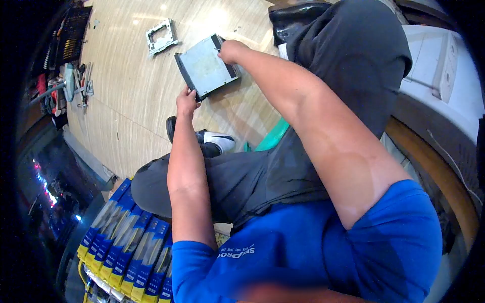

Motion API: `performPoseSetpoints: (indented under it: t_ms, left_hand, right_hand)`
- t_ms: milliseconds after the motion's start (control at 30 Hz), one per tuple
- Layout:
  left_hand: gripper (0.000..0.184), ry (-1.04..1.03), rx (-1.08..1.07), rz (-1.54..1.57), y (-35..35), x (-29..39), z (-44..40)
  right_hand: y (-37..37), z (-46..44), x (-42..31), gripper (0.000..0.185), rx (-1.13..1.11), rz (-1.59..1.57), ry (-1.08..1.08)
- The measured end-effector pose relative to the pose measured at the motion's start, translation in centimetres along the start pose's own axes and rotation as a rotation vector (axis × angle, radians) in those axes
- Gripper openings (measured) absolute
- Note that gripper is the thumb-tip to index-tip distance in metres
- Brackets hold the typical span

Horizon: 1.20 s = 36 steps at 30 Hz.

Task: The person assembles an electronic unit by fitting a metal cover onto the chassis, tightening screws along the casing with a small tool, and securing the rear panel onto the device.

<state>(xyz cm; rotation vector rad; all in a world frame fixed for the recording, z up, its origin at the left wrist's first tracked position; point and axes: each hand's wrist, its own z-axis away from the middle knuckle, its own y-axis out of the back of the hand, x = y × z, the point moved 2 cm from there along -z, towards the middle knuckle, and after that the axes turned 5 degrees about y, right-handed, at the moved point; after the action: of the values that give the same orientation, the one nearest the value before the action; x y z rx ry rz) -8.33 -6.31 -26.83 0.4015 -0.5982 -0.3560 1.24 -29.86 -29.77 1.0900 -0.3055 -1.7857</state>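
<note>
A flat silver metal box with black edges [206, 65], like a disc drive, is tilted over the pale floor in front of me. My left hand [187, 102] grips its near left corner, thumb on top and fingers at the black edge. At the opposite edge, my right hand [233, 52] is closed, its fingertips against the box. Something thin and light shows at those fingertips, too small to name. To the left of the box lies a loose metal bracket [174, 40] with a square opening.
Hand tools [83, 86] lie at the left beside a black tool case [70, 35]. Blue and yellow packets [121, 242] stand in a row at lower left. My shoe [220, 141] is below the box; green plastic [273, 134] shows beside my leg. A white appliance [434, 65] stands at right.
</note>
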Motion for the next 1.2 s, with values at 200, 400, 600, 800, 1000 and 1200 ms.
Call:
performPoseSetpoints:
  t_ms: [200,400,600,800,1000,1200]
  left_hand:
    - [0.052,-0.013,0.015,-0.016,-0.1,0.2,0.3]
    - [0.054,-0.025,0.075,0.012,-0.2,-0.2,-0.1]
    - [0.053,-0.037,0.07,0.014,-0.1,-0.2,-0.1]
    - [0.052,-0.021,0.029,0.051,0.0,-0.6,-0.6]
    - [0.056,-0.173,0.065,0.01,1.6,1.1,-3.4]
    - [0.056,-0.206,0.292,0.384,2.2,4.0,-2.7]
  right_hand:
    - [2.2,3.0,-1.0,0.041,-0.027,0.057,-0.058]
    - [1.6,2.4,0.3,0.047,-0.043,0.006,-0.059]
    - [1.3,2.0,1.0,0.053,0.001,-0.032,-0.031]
    - [0.4,1.3,1.2,0.052,-0.035,-0.064,-0.08]
    - [-2.1,2.4,1.8,0.057,-0.002,-0.233,-0.178]
    - [-6.7,2.9,0.7,0.049,-0.082,-0.274,-0.097]
